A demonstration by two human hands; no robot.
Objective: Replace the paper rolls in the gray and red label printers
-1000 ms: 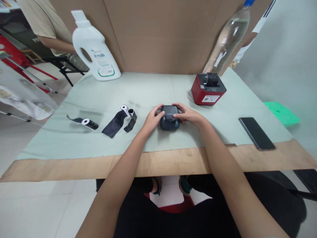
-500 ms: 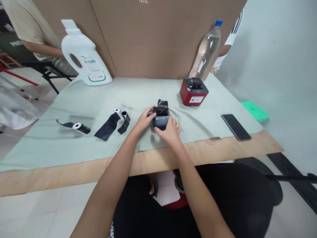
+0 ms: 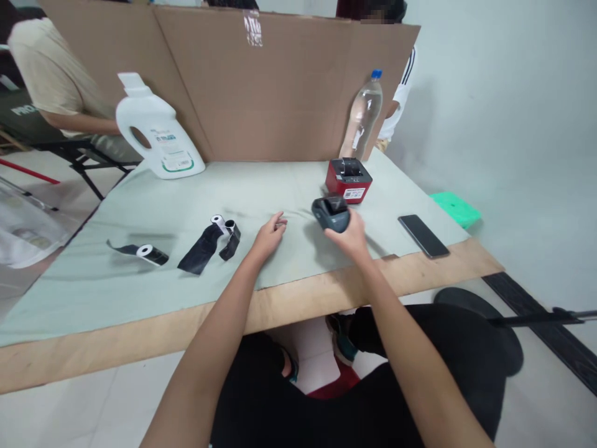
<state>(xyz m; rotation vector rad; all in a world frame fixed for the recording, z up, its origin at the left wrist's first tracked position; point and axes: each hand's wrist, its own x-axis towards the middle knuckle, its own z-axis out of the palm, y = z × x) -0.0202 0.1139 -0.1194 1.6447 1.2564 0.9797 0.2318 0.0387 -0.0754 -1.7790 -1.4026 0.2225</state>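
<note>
One dark device [image 3: 330,216] shifted right — right hand [image 3: 352,237] clamped on it; left hand [image 3: 270,235] loosely apart — three rolls [image 3: 158,256].

"pro" on dark chair back [image 3: 21,124] (white bottle label [image 3: 173,149] too blurred)

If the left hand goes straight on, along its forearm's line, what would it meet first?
The left hand would probably meet the cardboard panel first, passing left of the handheld printer in the right hand, but depth is unclear.

Held device [image 3: 328,219] before printer [image 3: 342,190]; bottle [image 3: 361,121] behind; phone [image 3: 423,236] right; paper rolls [image 3: 200,250] left.
</note>
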